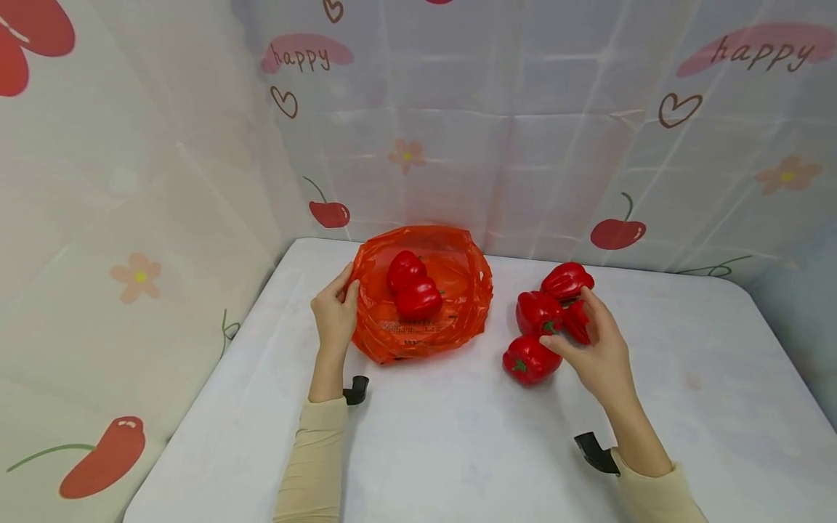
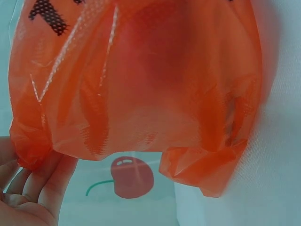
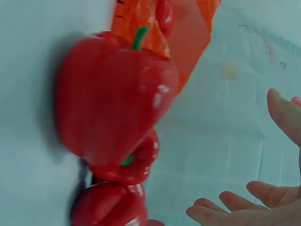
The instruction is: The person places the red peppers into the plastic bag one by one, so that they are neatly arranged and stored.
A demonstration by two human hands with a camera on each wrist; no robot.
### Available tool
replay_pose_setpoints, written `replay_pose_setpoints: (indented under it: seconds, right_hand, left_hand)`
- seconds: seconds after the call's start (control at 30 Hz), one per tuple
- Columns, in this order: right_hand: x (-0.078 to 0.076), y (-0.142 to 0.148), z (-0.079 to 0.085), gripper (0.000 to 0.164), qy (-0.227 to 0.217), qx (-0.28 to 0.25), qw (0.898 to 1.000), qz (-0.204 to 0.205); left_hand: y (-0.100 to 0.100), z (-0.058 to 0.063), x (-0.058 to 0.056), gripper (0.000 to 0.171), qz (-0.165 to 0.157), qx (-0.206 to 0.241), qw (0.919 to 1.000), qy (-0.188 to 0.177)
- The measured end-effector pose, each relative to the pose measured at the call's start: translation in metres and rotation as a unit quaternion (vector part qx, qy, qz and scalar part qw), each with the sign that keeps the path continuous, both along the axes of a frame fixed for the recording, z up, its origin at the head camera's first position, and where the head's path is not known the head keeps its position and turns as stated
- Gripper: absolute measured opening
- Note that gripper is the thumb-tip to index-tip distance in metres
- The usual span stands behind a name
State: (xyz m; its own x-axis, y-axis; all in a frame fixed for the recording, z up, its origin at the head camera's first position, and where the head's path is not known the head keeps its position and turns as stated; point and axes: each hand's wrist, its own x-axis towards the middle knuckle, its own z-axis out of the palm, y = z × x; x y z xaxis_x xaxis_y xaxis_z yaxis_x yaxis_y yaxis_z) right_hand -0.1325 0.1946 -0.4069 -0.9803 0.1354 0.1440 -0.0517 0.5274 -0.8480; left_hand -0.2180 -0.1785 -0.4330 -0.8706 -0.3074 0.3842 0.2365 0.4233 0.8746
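Note:
An orange plastic bag (image 1: 463, 269) stands with its mouth spread wide, and two red bell peppers (image 1: 418, 299) lie inside it. On the bag's left edge my left hand (image 1: 336, 312) pinches the rim; in the left wrist view the fingers (image 2: 51, 181) are at a gathered corner of the film. Several more red bell peppers with green stems are clustered right of the bag, the nearest pepper (image 1: 531, 359) at the front. Over this cluster hovers my right hand (image 1: 603, 363), thumb and fingers spread apart. The right wrist view shows nothing in its grasp.
A white-covered table (image 1: 445, 436) carries everything. Behind it and along the left hangs a printed curtain (image 1: 510, 167) with cherries, flowers and hearts. Both wrists wear a black camera mount (image 1: 596, 454).

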Motion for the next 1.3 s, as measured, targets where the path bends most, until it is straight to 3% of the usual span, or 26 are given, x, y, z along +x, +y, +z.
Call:
replay_pose_setpoints:
  seconds: [0.3,0.67,1.3]
  right_hand:
    - [0.015,0.015,-0.025,0.095,-0.036,0.025,0.999,0.016]
    - [0.009,0.011,-0.052,0.096,-0.115,0.019,0.992,0.045]
    - [0.005,0.006,-0.066,0.093,-0.156,-0.001,0.986,0.065]
  left_hand:
    - [0.0,0.0,0.0,0.036,0.0,0.002,1.0,0.0]
    - [0.001,0.0,0.0,0.036,0.002,-0.001,1.0,-0.009]
    - [0.0,0.001,0.001,0.036,-0.003,-0.002,0.9999,-0.011]
